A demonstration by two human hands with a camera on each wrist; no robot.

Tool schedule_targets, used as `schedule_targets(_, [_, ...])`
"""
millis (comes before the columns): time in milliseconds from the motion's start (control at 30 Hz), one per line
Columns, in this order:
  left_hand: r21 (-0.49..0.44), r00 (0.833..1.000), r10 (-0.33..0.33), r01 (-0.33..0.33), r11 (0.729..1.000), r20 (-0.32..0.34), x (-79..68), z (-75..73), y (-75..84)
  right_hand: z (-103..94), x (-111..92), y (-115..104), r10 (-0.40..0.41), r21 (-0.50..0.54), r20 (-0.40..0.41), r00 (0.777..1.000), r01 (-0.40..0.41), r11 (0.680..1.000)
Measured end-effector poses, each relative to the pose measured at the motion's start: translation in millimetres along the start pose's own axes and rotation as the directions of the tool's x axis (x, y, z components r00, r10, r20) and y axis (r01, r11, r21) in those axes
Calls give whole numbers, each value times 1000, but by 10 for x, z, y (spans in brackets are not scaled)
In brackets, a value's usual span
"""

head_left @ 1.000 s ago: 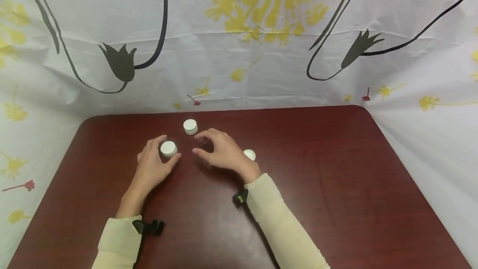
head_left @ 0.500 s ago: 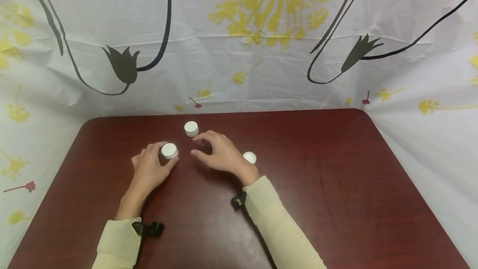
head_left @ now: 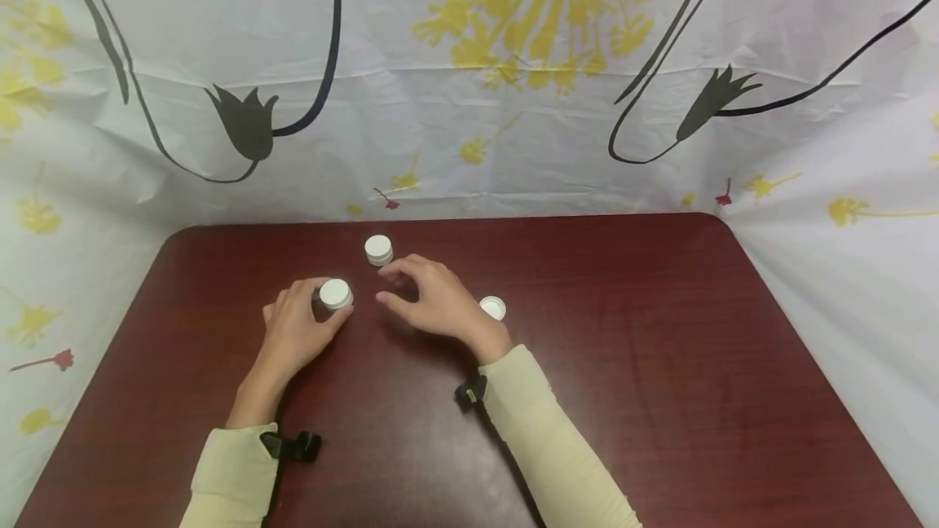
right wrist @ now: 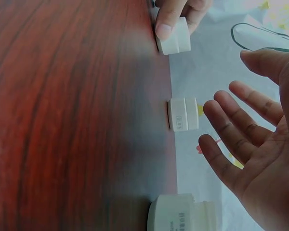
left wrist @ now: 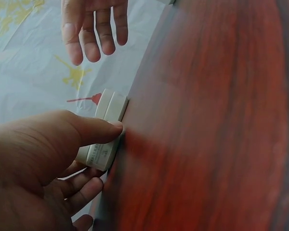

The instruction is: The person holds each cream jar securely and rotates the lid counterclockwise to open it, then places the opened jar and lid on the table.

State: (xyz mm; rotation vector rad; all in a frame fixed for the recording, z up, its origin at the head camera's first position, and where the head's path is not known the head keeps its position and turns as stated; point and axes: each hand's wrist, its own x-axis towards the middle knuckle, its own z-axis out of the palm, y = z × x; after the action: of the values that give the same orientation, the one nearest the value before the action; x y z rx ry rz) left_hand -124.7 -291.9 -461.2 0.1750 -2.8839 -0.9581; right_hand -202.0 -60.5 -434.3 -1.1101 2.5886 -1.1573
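On the brown table, my left hand [head_left: 297,334] holds a small white lidded jar [head_left: 336,293] upright, thumb on its near side and fingers behind. In the left wrist view the thumb lies across the side of that jar [left wrist: 116,105]. My right hand [head_left: 438,300] hovers above the table with nothing in it, fingers spread and relaxed. Just beyond its fingertips stands a second white lidded jar [head_left: 378,250]. Partly hidden behind the right wrist is a third white jar [head_left: 493,307]; the right wrist view shows this jar [right wrist: 176,214] with a bare, narrower neck.
The brown table [head_left: 623,365] has rounded far corners. A white curtain [head_left: 469,104] with yellow and grey flower prints hangs behind it and along both sides. Each sleeve cuff carries a black wrist camera, such as the left wrist camera [head_left: 293,446].
My left thumb and fingers have drawn in a little around the jar. The right hand has hardly moved, and the head view has shifted slightly.
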Motion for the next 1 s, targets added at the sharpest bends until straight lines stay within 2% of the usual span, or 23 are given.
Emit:
schedule_targets(300, [-40, 999, 26, -27, 999, -29, 24, 23, 64, -26, -50, 45, -5, -15, -11, 1000, 5, 1000])
schedule_targets(600, [-92, 995, 81, -86, 992, -56, 61, 80, 181, -111, -108, 83, 14, -38, -35, 999, -15, 999])
schedule_targets(1000, [-82, 985, 152, -159, 984, -82, 80, 189, 362, -217, -230, 138, 30, -49, -40, 999, -32, 998])
